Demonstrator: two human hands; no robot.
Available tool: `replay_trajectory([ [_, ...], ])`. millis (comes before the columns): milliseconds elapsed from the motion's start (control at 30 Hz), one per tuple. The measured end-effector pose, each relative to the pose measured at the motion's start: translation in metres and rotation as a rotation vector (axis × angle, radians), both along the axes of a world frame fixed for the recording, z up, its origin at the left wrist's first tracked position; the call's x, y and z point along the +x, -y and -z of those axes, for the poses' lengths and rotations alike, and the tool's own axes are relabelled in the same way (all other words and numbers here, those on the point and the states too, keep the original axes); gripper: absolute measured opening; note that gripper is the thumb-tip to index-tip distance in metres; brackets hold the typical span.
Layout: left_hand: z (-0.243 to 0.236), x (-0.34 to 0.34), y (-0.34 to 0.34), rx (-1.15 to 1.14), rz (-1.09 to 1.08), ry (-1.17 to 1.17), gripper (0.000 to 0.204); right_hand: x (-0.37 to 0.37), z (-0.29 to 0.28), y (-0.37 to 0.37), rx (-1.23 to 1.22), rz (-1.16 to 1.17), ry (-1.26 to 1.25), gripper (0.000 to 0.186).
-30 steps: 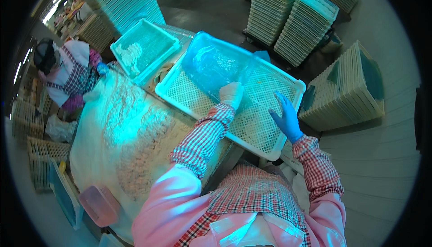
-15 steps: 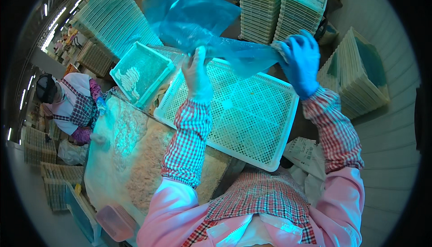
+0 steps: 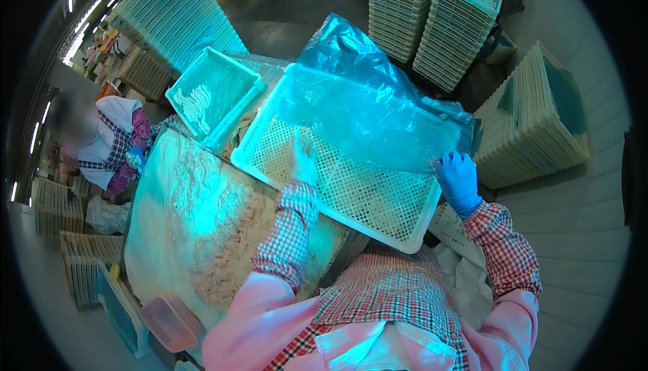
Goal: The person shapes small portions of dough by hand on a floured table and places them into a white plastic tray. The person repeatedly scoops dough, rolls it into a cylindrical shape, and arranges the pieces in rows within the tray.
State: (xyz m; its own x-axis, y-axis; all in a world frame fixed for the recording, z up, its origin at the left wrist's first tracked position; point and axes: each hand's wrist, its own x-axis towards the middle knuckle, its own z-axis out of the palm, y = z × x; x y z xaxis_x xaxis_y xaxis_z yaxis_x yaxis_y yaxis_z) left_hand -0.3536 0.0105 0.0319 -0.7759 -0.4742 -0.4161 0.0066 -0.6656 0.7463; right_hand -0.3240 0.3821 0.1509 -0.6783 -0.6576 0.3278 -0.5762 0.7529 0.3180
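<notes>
A sheet of thin blue plastic film (image 3: 364,111) lies over the far part of a white mesh tray (image 3: 344,192) in front of me. Its far side hangs past the tray's rim in folds. My right hand (image 3: 459,183), in a blue glove, pinches the film's near right corner by the tray's right rim. Above the mesh, my left hand (image 3: 304,162) has its fingertips at the film's near edge, seemingly closed on it; that hand is slightly blurred. Bare mesh shows along the tray's near side.
Left of the tray is a work table (image 3: 202,216) under a pale, wet-looking layer. Beyond it sits a smaller tray (image 3: 219,94) with white pieces inside. A co-worker (image 3: 108,141) stands at the far left. Tray stacks (image 3: 533,121) rise at right and behind; a pink basket (image 3: 172,324) sits lower left.
The blue film has come down from the air onto the tray and spread out. Both my hands have moved lower and nearer to me. The co-worker's arm has drawn back from the table.
</notes>
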Motion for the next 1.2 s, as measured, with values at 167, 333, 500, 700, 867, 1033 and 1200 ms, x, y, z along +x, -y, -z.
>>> replay_trajectory([
  [167, 0.027, -0.065, 0.074, -0.311, 0.088, 0.069, 0.082, 0.002, -0.001, 0.006, -0.037, 0.017, -0.008, 0.019],
  [333, 0.062, -0.111, 0.098, -1.073, -0.055, 0.337, 0.078, 0.002, -0.005, -0.003, -0.085, 0.045, -0.043, 0.016],
  [500, 0.057, -0.131, 0.095, -0.855, 0.222, 0.07, 0.067, 0.009, 0.002, -0.014, -0.1, 0.064, -0.081, 0.011],
  [700, 0.043, -0.137, 0.106, -1.123, 0.301, 0.28, 0.018, 0.009, 0.003, -0.025, -0.168, 0.124, -0.076, 0.013],
  [867, -0.013, -0.113, 0.14, -1.399, 0.206, 0.345, 0.025, 0.025, 0.003, -0.042, -0.106, 0.17, -0.052, 0.025],
  [1033, -0.065, -0.045, 0.168, -1.563, 0.123, 0.187, 0.036, 0.052, 0.018, -0.025, -0.077, -0.005, 0.083, 0.025],
  [1200, -0.048, 0.005, 0.196, -1.961, 0.271, 0.586, 0.055, 0.081, 0.041, -0.001, -0.043, -0.214, 0.279, 0.026],
])
